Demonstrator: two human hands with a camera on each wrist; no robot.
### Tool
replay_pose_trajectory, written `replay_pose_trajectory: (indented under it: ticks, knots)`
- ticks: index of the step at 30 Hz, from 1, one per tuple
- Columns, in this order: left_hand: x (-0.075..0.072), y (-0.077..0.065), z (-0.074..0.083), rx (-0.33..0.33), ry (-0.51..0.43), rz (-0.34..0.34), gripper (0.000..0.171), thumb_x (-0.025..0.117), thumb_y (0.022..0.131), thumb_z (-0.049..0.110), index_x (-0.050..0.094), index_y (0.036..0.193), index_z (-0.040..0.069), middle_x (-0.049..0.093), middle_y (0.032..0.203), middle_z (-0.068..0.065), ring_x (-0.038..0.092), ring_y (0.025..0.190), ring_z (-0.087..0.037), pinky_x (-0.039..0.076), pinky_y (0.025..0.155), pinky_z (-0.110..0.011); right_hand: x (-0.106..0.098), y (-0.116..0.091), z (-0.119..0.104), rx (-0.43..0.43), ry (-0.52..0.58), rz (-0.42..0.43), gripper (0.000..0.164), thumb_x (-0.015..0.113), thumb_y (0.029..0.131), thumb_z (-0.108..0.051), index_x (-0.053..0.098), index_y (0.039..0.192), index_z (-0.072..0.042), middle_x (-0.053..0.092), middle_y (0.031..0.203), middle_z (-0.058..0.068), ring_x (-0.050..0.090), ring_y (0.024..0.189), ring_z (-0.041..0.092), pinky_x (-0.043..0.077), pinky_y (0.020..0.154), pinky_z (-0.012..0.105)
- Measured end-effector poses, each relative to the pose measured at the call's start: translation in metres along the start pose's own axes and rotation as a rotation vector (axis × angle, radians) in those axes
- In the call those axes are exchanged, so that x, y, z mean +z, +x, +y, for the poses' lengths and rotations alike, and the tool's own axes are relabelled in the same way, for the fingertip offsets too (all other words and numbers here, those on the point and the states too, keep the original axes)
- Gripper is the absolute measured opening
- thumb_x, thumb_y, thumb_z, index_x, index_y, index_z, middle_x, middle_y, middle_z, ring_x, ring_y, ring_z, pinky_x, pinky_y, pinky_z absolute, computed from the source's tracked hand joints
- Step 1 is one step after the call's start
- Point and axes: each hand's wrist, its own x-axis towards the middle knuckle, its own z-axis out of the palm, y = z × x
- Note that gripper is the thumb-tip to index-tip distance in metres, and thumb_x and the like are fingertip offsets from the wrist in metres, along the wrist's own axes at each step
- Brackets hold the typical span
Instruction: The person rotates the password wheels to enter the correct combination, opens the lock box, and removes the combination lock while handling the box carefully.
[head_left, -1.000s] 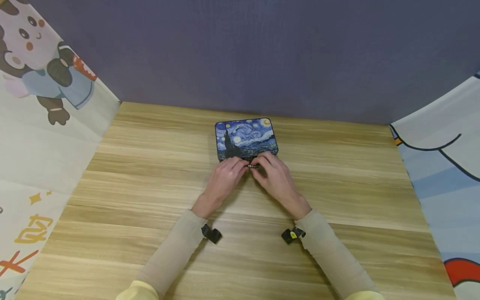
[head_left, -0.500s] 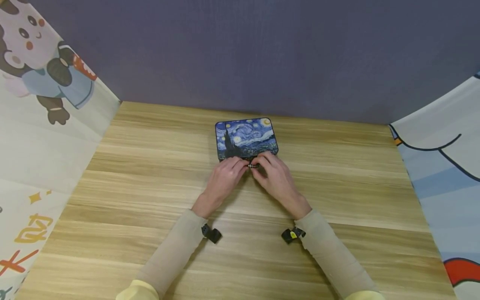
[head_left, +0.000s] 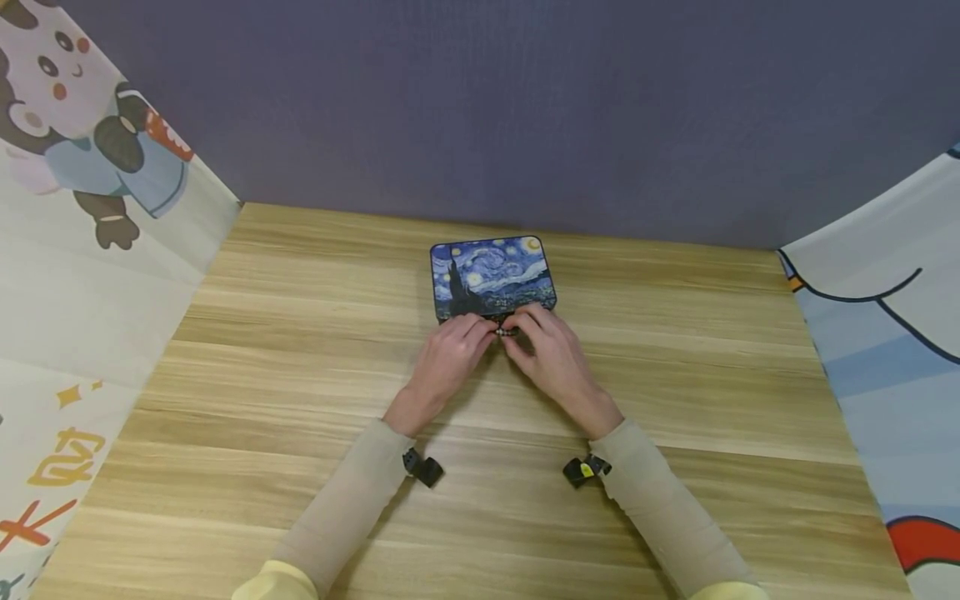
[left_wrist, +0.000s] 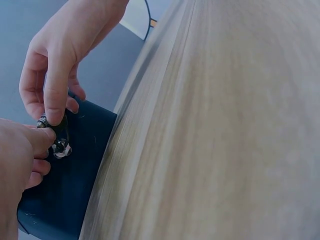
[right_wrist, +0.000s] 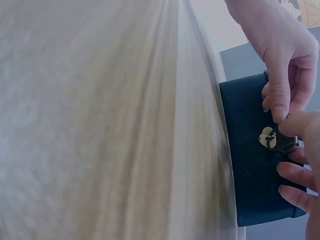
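Now | left hand (head_left: pixel 447 348), right hand (head_left: pixel 551 346) pinching clasp (right_wrist: pixel 287 144) | box (head_left: pixel 493 277) near far edge (head_left: pixel 360 218) | tabletop (head_left: pixel 675 350) wide both sides

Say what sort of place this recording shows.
Probably a makeshift recording booth: a wood-grain table stands between a plain dark backdrop behind and cartoon-printed sheets on both sides.
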Motion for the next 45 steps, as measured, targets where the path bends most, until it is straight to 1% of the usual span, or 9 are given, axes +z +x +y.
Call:
replay_pose_trajectory:
  ticks: [20,34,45]
  knots:
    - [-0.0011,0.0009,0.0003,0.0,0.0,0.007,0.011,0.077,0.093,0.007,0.075,0.102,0.001,0.074,0.094,-0.007,0.069,0.082,-0.018,0.061,0.075,-0.028,-0.0002,0.0,0.0009,-0.002,0.002,0.0,0.016,0.078,0.091,-0.009,0.069,0.104,-0.006,0.065,0.106,0.01,0.064,0.094,0.026,0.057,0.081,0.041]
    - [-0.0001,-0.0001,-0.0001,-0.012,-0.003,0.0,0.011,0.077,0.093,0.007,0.075,0.101,0.001,0.074,0.093,-0.007,0.069,0.08,-0.018,0.06,0.073,-0.027,0.0008,-0.0007,-0.0002,0.001,-0.012,0.014,0.023,0.082,0.088,-0.009,0.068,0.106,-0.006,0.065,0.108,0.01,0.065,0.094,0.026,0.058,0.081,0.042]
    - [-0.0012,0.0005,0.0007,-0.016,0.007,-0.008,0.011,0.076,0.094,0.009,0.075,0.102,0.001,0.074,0.095,-0.007,0.07,0.081,-0.019,0.061,0.076,-0.028,0.0009,0.0001,-0.0023,0.017,-0.014,0.016,0.025,0.084,0.087,-0.008,0.067,0.105,-0.005,0.066,0.109,0.011,0.066,0.098,0.028,0.057,0.084,0.044]
